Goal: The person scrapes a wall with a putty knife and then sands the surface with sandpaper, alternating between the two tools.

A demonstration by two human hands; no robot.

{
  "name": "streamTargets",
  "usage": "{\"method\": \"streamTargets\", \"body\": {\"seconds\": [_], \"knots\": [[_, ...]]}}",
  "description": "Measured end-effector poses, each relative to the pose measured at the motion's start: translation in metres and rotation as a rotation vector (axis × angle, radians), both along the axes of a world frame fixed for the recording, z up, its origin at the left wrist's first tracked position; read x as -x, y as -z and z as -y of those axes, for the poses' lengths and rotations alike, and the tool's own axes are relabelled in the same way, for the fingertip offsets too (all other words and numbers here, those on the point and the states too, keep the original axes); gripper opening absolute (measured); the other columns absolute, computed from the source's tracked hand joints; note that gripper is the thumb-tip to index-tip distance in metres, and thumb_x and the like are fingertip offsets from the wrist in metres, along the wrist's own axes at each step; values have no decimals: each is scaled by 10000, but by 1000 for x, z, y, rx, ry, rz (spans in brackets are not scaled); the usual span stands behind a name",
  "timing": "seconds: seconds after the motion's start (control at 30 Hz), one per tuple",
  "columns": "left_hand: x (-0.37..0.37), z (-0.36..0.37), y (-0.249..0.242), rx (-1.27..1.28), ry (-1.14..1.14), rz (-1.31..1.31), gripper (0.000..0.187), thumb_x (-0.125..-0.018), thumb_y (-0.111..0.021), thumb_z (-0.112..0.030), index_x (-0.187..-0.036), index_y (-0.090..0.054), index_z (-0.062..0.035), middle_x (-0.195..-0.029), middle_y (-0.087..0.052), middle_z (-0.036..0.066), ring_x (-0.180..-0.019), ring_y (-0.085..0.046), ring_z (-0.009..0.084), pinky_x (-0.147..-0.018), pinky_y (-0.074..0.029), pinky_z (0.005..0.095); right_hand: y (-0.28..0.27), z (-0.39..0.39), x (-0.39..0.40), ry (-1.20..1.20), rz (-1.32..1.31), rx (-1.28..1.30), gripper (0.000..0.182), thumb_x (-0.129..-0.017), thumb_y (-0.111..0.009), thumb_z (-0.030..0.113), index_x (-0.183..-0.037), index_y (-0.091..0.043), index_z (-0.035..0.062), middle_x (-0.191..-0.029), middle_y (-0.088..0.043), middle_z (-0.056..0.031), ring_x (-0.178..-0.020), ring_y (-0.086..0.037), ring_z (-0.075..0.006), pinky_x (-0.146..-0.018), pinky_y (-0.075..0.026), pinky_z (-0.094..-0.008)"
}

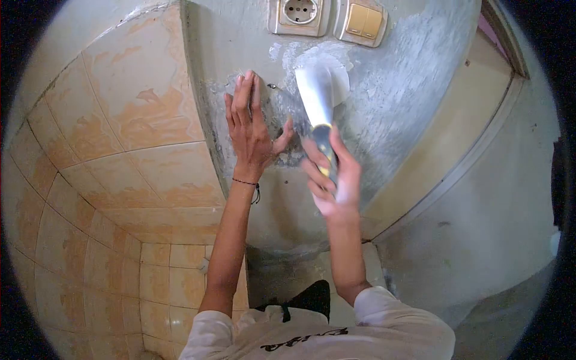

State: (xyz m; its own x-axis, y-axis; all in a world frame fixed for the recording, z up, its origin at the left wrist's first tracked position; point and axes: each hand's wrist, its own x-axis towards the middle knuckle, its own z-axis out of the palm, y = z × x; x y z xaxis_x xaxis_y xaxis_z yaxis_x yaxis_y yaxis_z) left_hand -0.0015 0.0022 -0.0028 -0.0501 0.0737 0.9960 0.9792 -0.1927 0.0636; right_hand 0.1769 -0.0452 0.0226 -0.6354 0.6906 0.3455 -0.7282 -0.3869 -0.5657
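My left hand [251, 129] lies flat on the rough grey wall [396, 114], fingers stretched upward and thumb spread to the right. A dark cord bracelet circles that wrist. To its right, my right hand [336, 174] is wrapped round the dark and yellow handle of a putty knife [315, 93]. The wide metal blade points up, over a patch of white filler [339, 55] below the socket and switch. Motion blurs the right hand and the blade a little. A small dark hole [272, 86] shows in the wall just right of my left fingertips.
Above the filler are a wall socket [300, 11] and a yellowed light switch [363, 21]. Orange-patterned tiles [144, 114] cover the wall at left, ending at a raised edge. On the right, a door frame [444, 183] borders the plastered wall.
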Motion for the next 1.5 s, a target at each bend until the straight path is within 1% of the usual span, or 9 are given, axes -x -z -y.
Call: {"method": "streamTargets", "body": {"seconds": [0.17,0.3,0.4,0.63,0.77,0.93,1.1,1.3,1.5], "knots": [[-1,2,1,20,-6,2,926,-773,-739,-368,-1517,-331,4,-1566,-350,147,-1469,-316,326,-1212,-204,511,-9,5,-12,7,23,-25,221,-1080,-408,384,-1163,-505,203,-691,-387,10,-385,-301,-54,-272,-207,-189],[1,0,0,7,5,6,923,-770,-742,-357,-1514,-335,7,-1565,-350,148,-1468,-317,326,-1212,-207,510,-3,23,-23,-15,26,-20,215,-1080,-408,383,-1154,-498,203,-695,-394,11,-386,-304,-53,-271,-208,-191],[-4,3,2,15,59,15,896,-791,-711,-325,-1530,-317,-7,-1576,-328,177,-1476,-292,354,-1211,-189,547,-2,-9,5,61,44,36,281,-1081,-402,385,-1292,-478,217,-673,-386,13,-380,-306,-51,-270,-223,-185],[1,2,-1,21,48,8,887,-802,-691,-345,-1530,-316,-4,-1576,-328,174,-1479,-289,352,-1214,-188,539,4,28,-18,12,8,-3,302,-1087,-385,383,-1319,-467,209,-683,-388,9,-380,-297,-50,-262,-222,-186],[-2,5,-1,35,37,15,880,-817,-678,-362,-1532,-311,-4,-1578,-327,172,-1479,-288,353,-1216,-185,533,3,-4,5,71,48,10,317,-1089,-375,389,-1323,-471,198,-679,-385,6,-379,-290,-54,-264,-216,-184],[0,0,1,16,50,5,882,-815,-675,-368,-1531,-311,-3,-1579,-328,172,-1479,-289,352,-1215,-185,539,2,28,-22,30,46,-11,244,-1083,-395,396,-1077,-491,171,-671,-401,20,-369,-289,-57,-273,-217,-193],[-3,3,3,42,55,13,890,-808,-682,-361,-1533,-308,-5,-1576,-331,172,-1479,-289,348,-1215,-183,536,5,-2,-4,80,72,56,210,-1077,-419,389,-1074,-492,192,-671,-400,28,-376,-300,-55,-277,-209,-188],[1,3,-1,28,51,11,907,-792,-702,-337,-1535,-302,-3,-1576,-330,173,-1480,-288,346,-1217,-179,535,1,33,-21,16,44,-37,206,-1083,-397,391,-1155,-485,219,-694,-386,12,-387,-294,-46,-272,-210,-185],[0,4,-4,24,36,0,896,-805,-699,-337,-1535,-302,-3,-1576,-328,172,-1481,-288,346,-1222,-173,526,-6,8,-3,91,51,41,335,-1085,-392,385,-1379,-444,234,-694,-381,6,-375,-275,-51,-267,-209,-186]]}}
